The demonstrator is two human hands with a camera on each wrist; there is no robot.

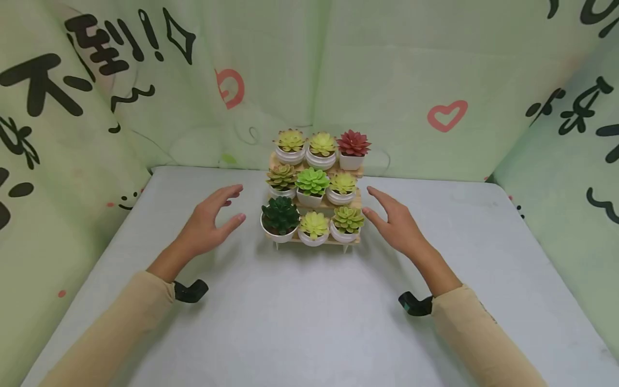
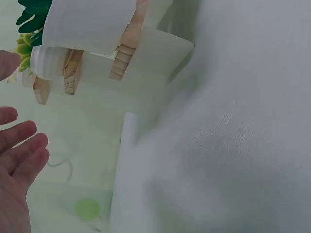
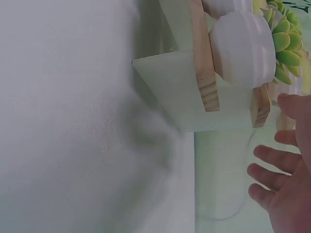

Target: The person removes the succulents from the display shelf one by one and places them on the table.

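Observation:
A three-tiered wooden stand (image 1: 357, 201) holds several small potted succulents, three to a tier. The top tier has a red succulent (image 1: 353, 143) at its right end; a bright green one (image 1: 311, 181) sits mid-stand, and a dark green one (image 1: 280, 215) at the lower left. To the left of the stand hovers my left hand (image 1: 205, 221), fingers extended and parted from the thumb, holding nothing. My right hand (image 1: 397, 223) is beside the right side, thumb tip close to the lower-right succulent (image 1: 348, 219), palm facing inward. White side panels (image 3: 175, 90) support the wooden slats (image 3: 205, 77).
The stand rests on a white table (image 1: 309, 317), near its back edge. Pale green curtains (image 1: 387, 70) with black characters and a red heart (image 1: 447, 115) enclose the back and sides. Each wrist carries a black camera mount (image 1: 192, 291).

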